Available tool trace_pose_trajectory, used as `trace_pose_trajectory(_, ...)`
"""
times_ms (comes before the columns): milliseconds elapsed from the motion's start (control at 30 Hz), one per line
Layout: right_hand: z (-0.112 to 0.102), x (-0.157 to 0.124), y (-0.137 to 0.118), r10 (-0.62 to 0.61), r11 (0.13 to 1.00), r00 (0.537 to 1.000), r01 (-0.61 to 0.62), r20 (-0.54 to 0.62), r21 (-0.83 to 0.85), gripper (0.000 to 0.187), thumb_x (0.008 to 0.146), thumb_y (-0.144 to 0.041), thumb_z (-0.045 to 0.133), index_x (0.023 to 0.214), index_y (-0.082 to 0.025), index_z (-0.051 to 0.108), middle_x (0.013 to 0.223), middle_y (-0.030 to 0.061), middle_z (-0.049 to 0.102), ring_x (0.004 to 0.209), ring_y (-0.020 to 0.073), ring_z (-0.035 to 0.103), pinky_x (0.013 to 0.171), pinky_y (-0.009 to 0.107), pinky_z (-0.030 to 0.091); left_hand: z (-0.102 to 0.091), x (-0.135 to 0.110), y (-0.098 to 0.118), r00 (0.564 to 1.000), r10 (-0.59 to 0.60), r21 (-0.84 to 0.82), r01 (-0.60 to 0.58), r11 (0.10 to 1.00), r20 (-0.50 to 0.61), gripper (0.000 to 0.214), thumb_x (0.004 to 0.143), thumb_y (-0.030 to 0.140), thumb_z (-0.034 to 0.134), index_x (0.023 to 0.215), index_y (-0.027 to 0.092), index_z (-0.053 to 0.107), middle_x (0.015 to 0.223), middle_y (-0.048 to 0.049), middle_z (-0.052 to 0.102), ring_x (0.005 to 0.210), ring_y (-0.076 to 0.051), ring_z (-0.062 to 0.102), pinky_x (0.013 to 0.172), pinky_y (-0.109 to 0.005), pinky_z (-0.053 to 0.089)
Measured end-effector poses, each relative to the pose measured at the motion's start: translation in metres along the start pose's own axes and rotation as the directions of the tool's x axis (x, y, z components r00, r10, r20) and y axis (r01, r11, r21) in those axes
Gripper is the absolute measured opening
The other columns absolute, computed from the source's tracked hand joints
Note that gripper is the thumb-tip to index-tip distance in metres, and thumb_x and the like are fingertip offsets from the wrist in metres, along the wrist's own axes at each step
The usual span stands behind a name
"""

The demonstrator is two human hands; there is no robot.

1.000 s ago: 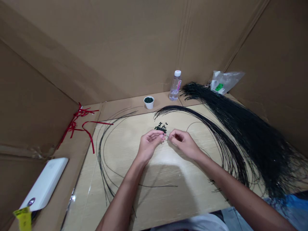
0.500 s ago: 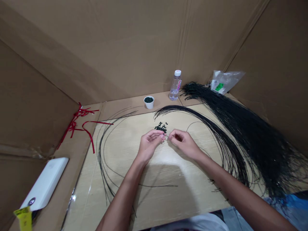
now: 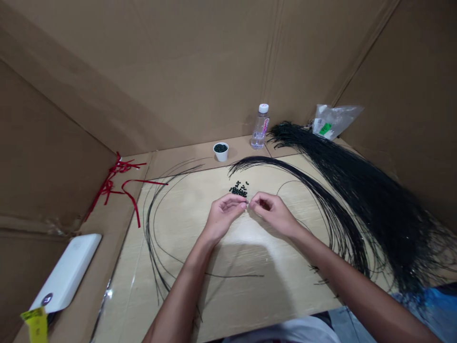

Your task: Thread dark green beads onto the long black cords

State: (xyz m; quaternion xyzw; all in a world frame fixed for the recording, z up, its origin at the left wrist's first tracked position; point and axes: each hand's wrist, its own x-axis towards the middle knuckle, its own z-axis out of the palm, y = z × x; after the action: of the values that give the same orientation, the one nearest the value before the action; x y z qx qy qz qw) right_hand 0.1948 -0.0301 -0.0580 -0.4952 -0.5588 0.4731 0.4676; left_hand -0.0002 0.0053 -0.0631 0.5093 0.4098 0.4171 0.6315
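Cardboard walls [image 3: 200,71] rise behind both hands [image 3: 222,216] [image 3: 274,216], pinched close together on something tiny [image 3: 247,203], unclear, beside dark pieces [image 3: 238,190]

The counter [image 3: 178,209] has a pale, wood-grained top with brown cardboard [image 3: 178,159] along the rear and left. Directly on the top lie small dark beads [image 3: 238,191], loosely heaped; thin strands [image 3: 148,224] curving at left; and a curved black bundle [image 3: 314,186] at right, beside a larger bundle [image 3: 374,200]. The rear cardboard carries a cup [image 3: 222,156] and a bottle [image 3: 259,136].
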Motion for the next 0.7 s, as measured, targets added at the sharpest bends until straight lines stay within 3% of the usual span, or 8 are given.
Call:
trace_pose_trajectory(467,-0.0023,-0.0014,0.001,-0.03,0.999,0.999,0.031,0.043,-0.021,0.015,0.093,-0.031,0.069,0.082,-0.02,0.069,0.078,-0.0005,0.065,0.073,0.0165,0.054,0.069,0.03,0.04,-0.0012,0.0001,0.0014,1.0,-0.02,-0.009,0.02,1.0,0.017,0.034,0.074,0.041,0.098,0.096,0.019,0.084,0.096,-0.0074,0.083,0.09,-0.019,0.076,0.092,-0.032,0.059)
trace_pose_trajectory(700,-0.0021,-0.0015,-0.0033,-0.042,0.999,0.998,0.042,0.054,-0.005,0.023,0.095,-0.04,0.071,0.083,-0.02,0.071,0.08,0.0017,0.069,0.075,0.0182,0.058,0.07,0.031,0.044,-0.0033,-0.0018,0.0073,0.997,-0.033,0.006,0.033,0.999,0.067,0.036,0.074,0.043,0.098,0.095,0.018,0.085,0.094,-0.0089,0.083,0.086,-0.021,0.076,0.086,-0.033,0.061)
